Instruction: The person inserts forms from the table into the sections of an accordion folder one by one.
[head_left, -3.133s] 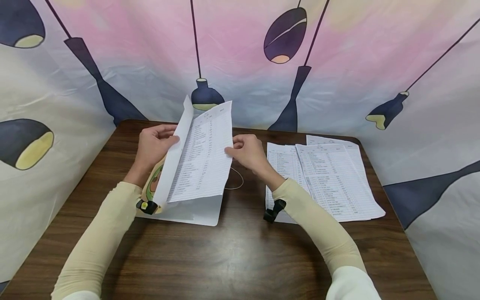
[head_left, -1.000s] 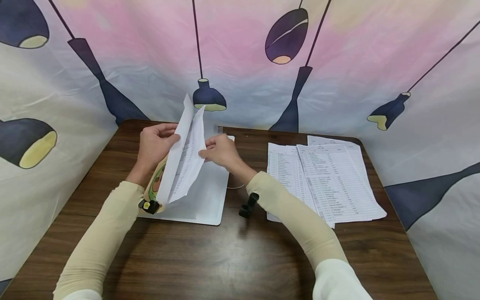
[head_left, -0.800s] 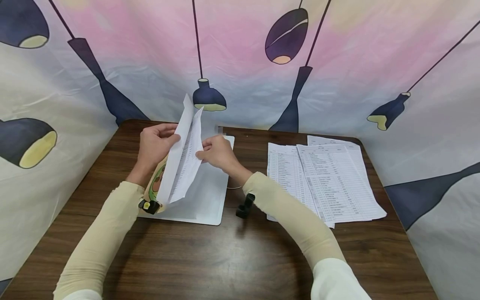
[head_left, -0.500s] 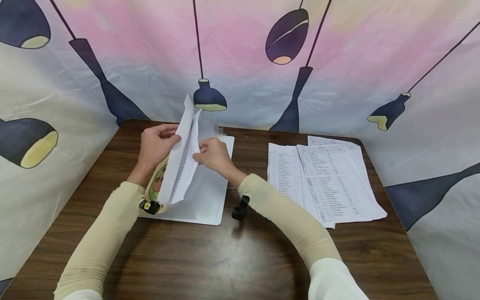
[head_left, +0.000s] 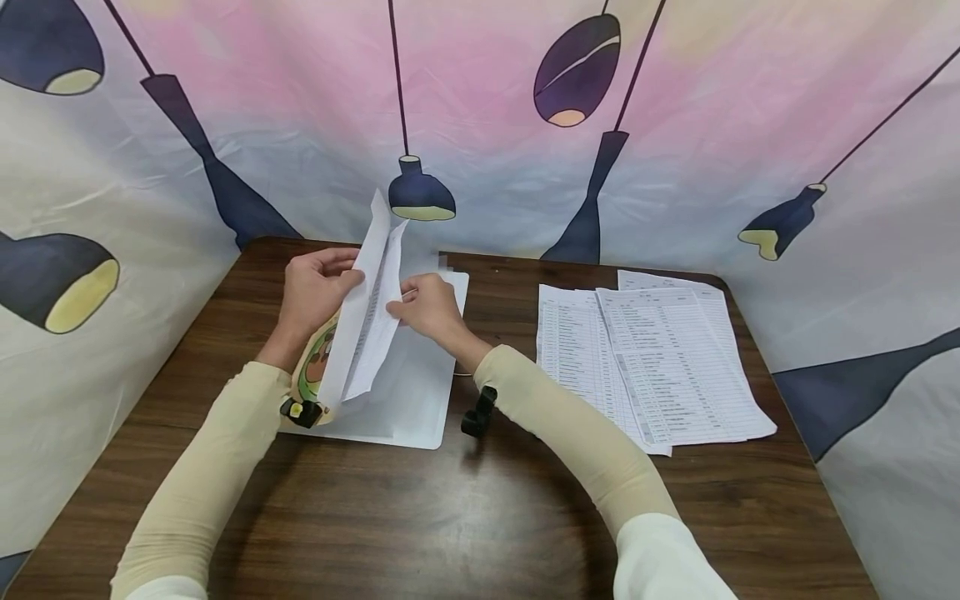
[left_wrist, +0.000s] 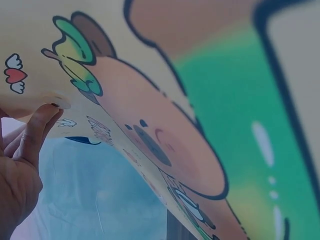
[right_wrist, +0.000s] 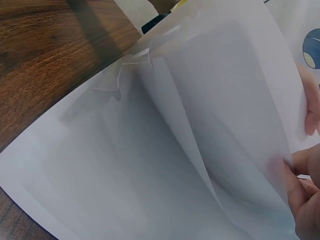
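A folder with a cartoon-printed cover stands half lifted on the table, its plain white back board lying flat. My left hand pinches the raised cover's edge between thumb and fingers; the left wrist view shows fingertips on it. Inside, a printed sheet slants upward close to the cover. My right hand pinches the sheet's right edge, thumb in front. From the right wrist camera, the sheet's blank underside curves above the white board. Whether it is one sheet or more, I cannot tell.
Printed papers lie overlapping on the right of the brown wooden table. A thin pale cord shows beside the folder. A lamp-patterned curtain hangs behind the table.
My right hand has moved left with the sheet's edge, tipping the sheet up toward the cover and baring the white board beneath. My left hand has stayed nearly still.
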